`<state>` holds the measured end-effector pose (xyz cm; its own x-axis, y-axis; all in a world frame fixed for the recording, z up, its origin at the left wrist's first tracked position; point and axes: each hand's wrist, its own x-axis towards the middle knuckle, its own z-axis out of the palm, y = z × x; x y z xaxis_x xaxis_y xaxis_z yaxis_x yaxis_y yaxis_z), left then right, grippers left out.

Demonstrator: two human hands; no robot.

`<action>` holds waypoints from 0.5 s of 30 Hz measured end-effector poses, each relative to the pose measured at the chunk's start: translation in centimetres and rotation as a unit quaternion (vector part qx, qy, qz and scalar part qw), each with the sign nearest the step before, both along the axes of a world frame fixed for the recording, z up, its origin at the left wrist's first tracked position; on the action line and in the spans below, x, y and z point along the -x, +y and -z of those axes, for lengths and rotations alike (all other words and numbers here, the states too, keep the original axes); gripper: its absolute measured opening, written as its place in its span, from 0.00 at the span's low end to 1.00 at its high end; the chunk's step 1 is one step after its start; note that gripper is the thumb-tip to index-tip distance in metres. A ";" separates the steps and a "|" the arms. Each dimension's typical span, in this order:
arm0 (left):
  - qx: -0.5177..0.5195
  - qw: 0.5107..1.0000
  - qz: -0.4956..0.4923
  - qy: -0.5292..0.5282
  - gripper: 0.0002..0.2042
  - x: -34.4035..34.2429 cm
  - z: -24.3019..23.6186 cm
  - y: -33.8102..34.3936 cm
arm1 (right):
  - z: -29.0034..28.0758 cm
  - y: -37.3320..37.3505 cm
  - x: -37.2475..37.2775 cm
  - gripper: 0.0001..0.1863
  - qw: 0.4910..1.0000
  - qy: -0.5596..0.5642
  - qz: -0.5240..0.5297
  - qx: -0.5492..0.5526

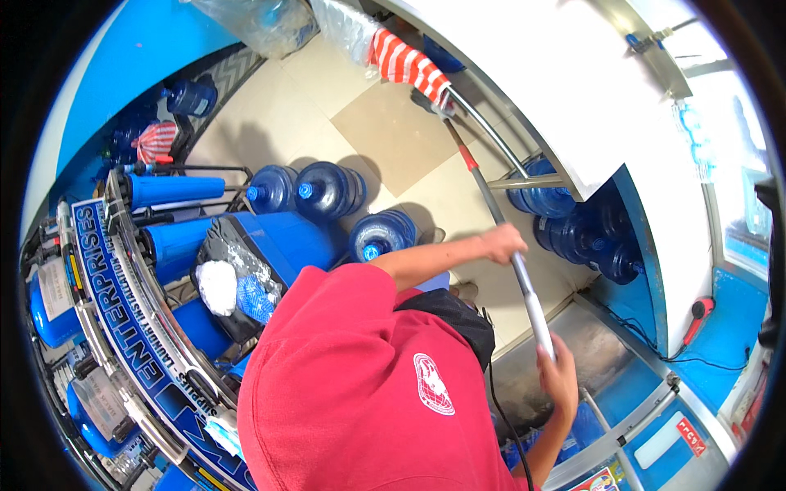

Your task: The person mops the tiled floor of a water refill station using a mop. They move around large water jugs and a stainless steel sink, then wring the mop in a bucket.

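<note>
The person in the red shirt [360, 393] grips a long mop handle [503, 237] with both hands, and the step in hand looks like mopping the tiled floor [393, 131]. The left hand [501, 243] is wrapped around the middle of the shaft, fingers curled closed on it; the right hand [559, 375] holds the near, light-coloured end of the pole, fingers also closed round it, though the fingertips are hidden behind the pole. The handle runs from the near right up and away to the far centre, where its dark mop head [427, 101] sits on the floor just beside a red-and-white striped cloth [407, 64] and the foot of the white counter [573, 90]. Large blue water jugs [332, 190] lie on the floor to the left of the shaft, and more blue jugs [573, 229] are stowed under the counter on the right, with a curved metal rail [491, 135] close along the handle. A blue filter rack [164, 237] stands at the left. Judged from this, the next move calls for keeping both grips firm while drawing the mop head back along the open strip of tile, steering the shaft between the jugs on the left and the rail on the right so that it knocks neither.
</note>
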<state>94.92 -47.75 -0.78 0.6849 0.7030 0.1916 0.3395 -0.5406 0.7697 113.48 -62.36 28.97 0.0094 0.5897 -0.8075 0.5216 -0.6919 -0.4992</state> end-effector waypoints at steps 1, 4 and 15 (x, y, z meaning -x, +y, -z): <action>0.015 0.998 0.066 -0.016 0.07 -1.2 -1.7 -1.6 | -2.0 -1.6 0.1 0.20 0.998 -0.014 -0.020 -0.050; 0.026 0.962 0.273 0.009 0.08 -3.9 -5.1 -5.0 | -8.2 -4.8 0.3 0.24 0.998 -0.013 -0.004 0.060; 0.077 0.973 0.185 0.115 0.19 -6.3 5.2 -3.5 | -3.5 -4.1 -8.2 0.34 0.992 -0.071 -0.045 0.095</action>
<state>101.21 -51.30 -6.01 0.9090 0.4082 -0.0837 0.3156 -0.5433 0.7779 121.67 -66.42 32.48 0.0850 0.4310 -0.8983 0.6415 -0.7135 -0.2816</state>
